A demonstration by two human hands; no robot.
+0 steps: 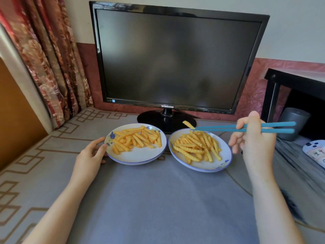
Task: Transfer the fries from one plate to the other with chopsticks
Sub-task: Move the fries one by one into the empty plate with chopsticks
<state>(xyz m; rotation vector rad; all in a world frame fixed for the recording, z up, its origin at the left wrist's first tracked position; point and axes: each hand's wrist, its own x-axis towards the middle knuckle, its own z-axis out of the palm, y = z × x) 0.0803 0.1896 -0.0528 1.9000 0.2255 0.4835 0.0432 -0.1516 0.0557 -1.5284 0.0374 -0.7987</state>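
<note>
Two white plates with blue rims stand side by side on a grey cloth. The left plate (137,158) and the right plate (202,166) each carry a heap of crinkle-cut fries. My right hand (255,138) grips a pair of teal chopsticks (228,128) that point left. Their tips pinch one fry (187,124), lifted above the far rim of the right plate. My left hand (93,152) rests against the left plate's left rim, thumb and fingers on its edge.
A black Samsung monitor (175,59) stands just behind the plates, its round base (158,118) close to both rims. A floral curtain (44,59) hangs at the left. At the right are a black table (295,88), a grey cup (293,122) and a patterned object (314,152).
</note>
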